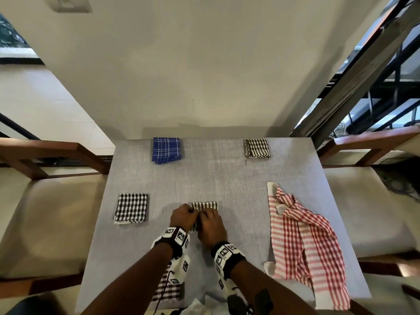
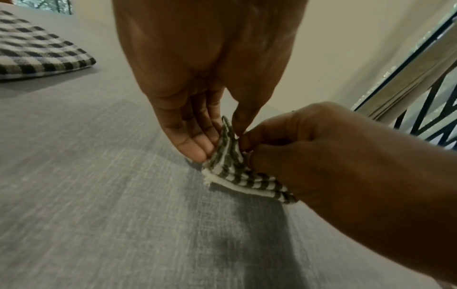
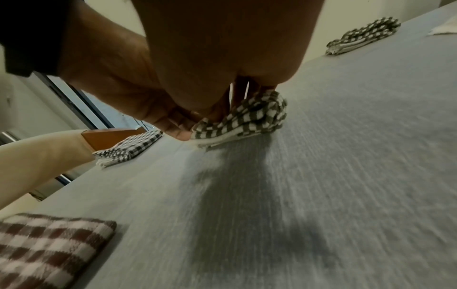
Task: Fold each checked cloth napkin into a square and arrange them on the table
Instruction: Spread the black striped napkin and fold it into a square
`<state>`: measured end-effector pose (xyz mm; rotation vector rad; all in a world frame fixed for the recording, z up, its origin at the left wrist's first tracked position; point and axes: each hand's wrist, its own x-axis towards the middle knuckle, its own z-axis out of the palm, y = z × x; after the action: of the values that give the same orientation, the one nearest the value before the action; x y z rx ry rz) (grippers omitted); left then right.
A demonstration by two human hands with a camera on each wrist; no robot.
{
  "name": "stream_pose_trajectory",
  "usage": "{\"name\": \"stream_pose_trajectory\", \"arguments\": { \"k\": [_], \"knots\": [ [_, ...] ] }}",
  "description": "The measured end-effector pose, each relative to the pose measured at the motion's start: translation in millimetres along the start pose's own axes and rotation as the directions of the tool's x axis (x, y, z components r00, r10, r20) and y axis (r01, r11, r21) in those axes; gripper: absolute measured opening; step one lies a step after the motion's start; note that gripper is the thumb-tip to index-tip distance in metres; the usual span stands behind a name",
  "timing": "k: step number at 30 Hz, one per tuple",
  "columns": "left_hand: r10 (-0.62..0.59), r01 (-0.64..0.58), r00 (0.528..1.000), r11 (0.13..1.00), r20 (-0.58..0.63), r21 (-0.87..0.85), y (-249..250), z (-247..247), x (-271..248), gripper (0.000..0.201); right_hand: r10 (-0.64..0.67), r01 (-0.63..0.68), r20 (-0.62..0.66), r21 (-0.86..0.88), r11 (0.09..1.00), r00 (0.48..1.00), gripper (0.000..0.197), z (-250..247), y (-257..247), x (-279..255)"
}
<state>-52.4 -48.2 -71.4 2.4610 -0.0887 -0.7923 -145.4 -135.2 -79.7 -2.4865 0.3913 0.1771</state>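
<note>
On the grey table (image 1: pixel 227 173), set against a cream wall between wooden chairs, we work the grey-checked napkin (image 1: pixel 205 205) at the near middle. Its free flap stands up between our hands: our left hand (image 1: pixel 183 218) pinches it from the left, our right hand (image 1: pixel 211 225) from the right, fingers clamped on cloth. Folded squares lie around; the red-checked cloth (image 1: pixel 302 242) waits unfolded to our right.

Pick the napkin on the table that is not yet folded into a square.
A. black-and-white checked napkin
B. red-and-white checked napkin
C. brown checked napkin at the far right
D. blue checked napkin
B: the red-and-white checked napkin lies spread and rumpled at the right of the table, while the others named sit as neat squares.
</note>
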Motion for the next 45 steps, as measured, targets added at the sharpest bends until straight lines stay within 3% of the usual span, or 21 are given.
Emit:
{"name": "stream_pose_trajectory", "arguments": {
  "k": [5,9,17,19,21,23,24,26,28,30,32,35,40,43,45],
  "knots": [
    [-0.030,0.031,0.999,0.995,-0.010,0.095,-2,1,2,0.021,-0.069,0.069,-0.100,0.003,0.998,0.993,0.039,9,4,-6],
    [-0.027,0.027,1.000,0.990,-0.003,0.141,-4,1,7,0.021,-0.087,0.073,-0.151,-0.095,0.993,0.985,0.063,16,8,-6],
    [-0.077,0.076,0.997,0.988,0.006,0.138,0,-8,10,0.020,-0.090,0.100,0.064,-0.182,0.978,0.994,0.066,35,24,-6],
    [-0.043,0.041,0.999,0.983,0.005,0.178,5,-6,7,0.026,-0.099,0.115,0.089,-0.195,0.974,0.991,0.067,32,26,-5],
    [0.067,-0.056,0.997,0.963,-0.031,0.262,9,-1,3,0.037,-0.134,0.151,0.115,-0.159,0.976,0.984,0.070,25,25,-4],
    [0.296,-0.231,0.951,0.869,-0.085,0.437,12,5,-2,0.045,-0.188,0.192,0.106,-0.024,0.981,0.976,0.070,13,26,-5],
    [0.427,-0.336,0.901,0.797,-0.073,0.502,15,7,-6,0.046,-0.175,0.171,0.057,0.080,0.982,0.983,0.066,4,28,-7],
    [0.637,-0.547,0.770,0.632,0.034,0.548,14,12,-9,0.045,-0.036,0.059,-0.133,0.176,0.983,0.990,0.057,-10,43,-12],
    [0.721,-0.672,0.672,0.498,0.168,0.548,7,18,-7,0.051,0.115,-0.092,-0.325,0.086,0.992,0.939,0.052,-21,64,-20],
    [0.685,-0.691,0.681,0.485,0.258,0.536,1,21,-4,0.065,0.155,-0.151,-0.342,0.037,0.988,0.927,0.049,-25,81,-29],
    [0.640,-0.680,0.710,0.516,0.293,0.520,-2,23,-1,0.067,0.044,-0.054,-0.233,-0.039,0.998,0.971,0.046,-22,88,-37],
    [0.622,-0.688,0.710,0.513,0.330,0.513,-8,22,1,0.061,-0.074,0.067,-0.100,-0.070,0.995,0.992,0.048,-12,91,-44],
    [0.614,-0.693,0.708,0.509,0.349,0.510,-10,19,3,0.066,-0.022,0.010,-0.175,-0.066,0.998,0.984,0.044,-6,74,-37],
    [0.624,-0.702,0.690,0.457,0.366,0.546,-9,21,3,0.066,0.004,-0.031,-0.195,-0.136,0.990,0.981,0.034,-4,69,-34],
    [0.581,-0.683,0.713,0.449,0.393,0.575,-15,23,6,0.066,0.010,-0.044,-0.189,-0.174,0.984,0.982,0.036,-5,71,-39]
  ]
}}
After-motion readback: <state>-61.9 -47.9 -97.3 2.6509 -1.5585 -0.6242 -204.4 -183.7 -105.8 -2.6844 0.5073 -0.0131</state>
